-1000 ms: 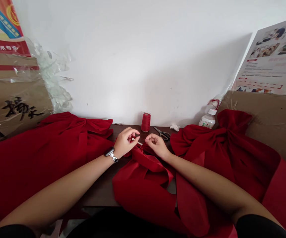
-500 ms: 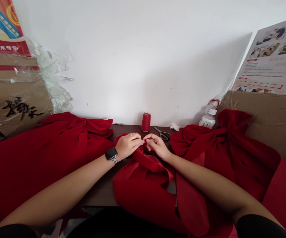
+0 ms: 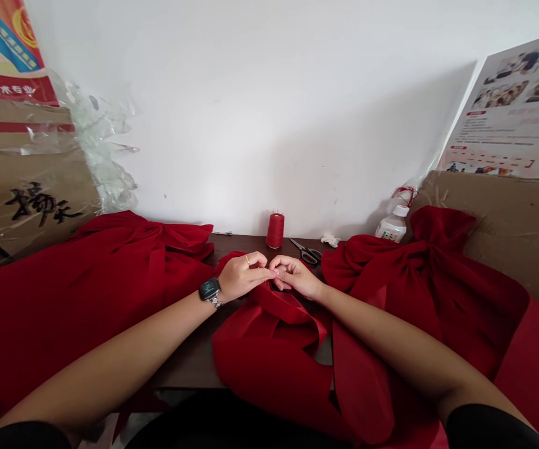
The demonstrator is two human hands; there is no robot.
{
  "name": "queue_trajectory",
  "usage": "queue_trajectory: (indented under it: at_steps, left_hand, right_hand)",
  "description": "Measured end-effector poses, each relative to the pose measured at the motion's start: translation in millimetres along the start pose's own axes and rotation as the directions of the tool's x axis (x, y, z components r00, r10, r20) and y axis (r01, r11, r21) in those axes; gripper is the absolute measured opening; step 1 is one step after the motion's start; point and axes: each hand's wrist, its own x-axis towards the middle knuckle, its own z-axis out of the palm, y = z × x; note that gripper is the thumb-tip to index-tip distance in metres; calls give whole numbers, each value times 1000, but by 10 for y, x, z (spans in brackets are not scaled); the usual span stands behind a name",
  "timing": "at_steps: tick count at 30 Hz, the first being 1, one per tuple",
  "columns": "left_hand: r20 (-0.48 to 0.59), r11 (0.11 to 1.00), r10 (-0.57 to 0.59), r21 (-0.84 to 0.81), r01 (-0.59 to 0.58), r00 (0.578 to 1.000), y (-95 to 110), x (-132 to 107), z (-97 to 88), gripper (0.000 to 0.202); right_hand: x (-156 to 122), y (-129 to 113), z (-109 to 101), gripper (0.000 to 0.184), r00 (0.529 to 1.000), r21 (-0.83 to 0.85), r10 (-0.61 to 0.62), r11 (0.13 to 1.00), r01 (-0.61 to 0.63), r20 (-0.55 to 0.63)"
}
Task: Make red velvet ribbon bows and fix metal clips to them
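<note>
Dark wooden counter (image 3: pixel 180 368): the left hand (image 3: pixel 246 276) and right hand (image 3: pixel 295 277) pinch fingertips together over a gathered red cloth bow (image 3: pixel 269 324), their grip hidden; a red thread spool (image 3: pixel 275 231) and steel scissors (image 3: pixel 305 251) lie within reach.

Deep red satin bow (image 3: pixel 269 330), red thread spool (image 3: pixel 275 231), black watch (image 3: pixel 209 289)

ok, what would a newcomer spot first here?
Three big red fabric bows dominate: the left bow and right bow flank the middle bow. Just above the middle bow, the left hand and right hand meet at the fingertips. Beyond them, a red thread cone stands by the scissors, in front of the white wall.
</note>
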Motion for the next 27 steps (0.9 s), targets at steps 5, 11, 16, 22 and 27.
queue_trajectory:
  at_steps: [5,11,16,22,27]
  left_hand:
    - [9,999,50,-16,-50,999,32,6,-10,24]
    - [40,994,90,-64,-87,995,41,-7,24,18]
    - [160,993,88,69,-100,983,19,-14,49,22]
    - [223,974,175,100,-201,959,3,-4,55,22]
    - [150,929,245,246,-276,958,-18,-9,57,23]
  right_hand:
    - [2,29,14,39,1000,-4,5,1000,-5,26]
    - [3,83,5,38,999,-10,-1,1000,1,37]
    - [3,85,-8,40,998,-13,48,999,-48,-44]
    - [15,99,-17,41,994,-9,87,996,-88,-71]
    - [17,97,-24,40,991,-86,86,992,-95,-101]
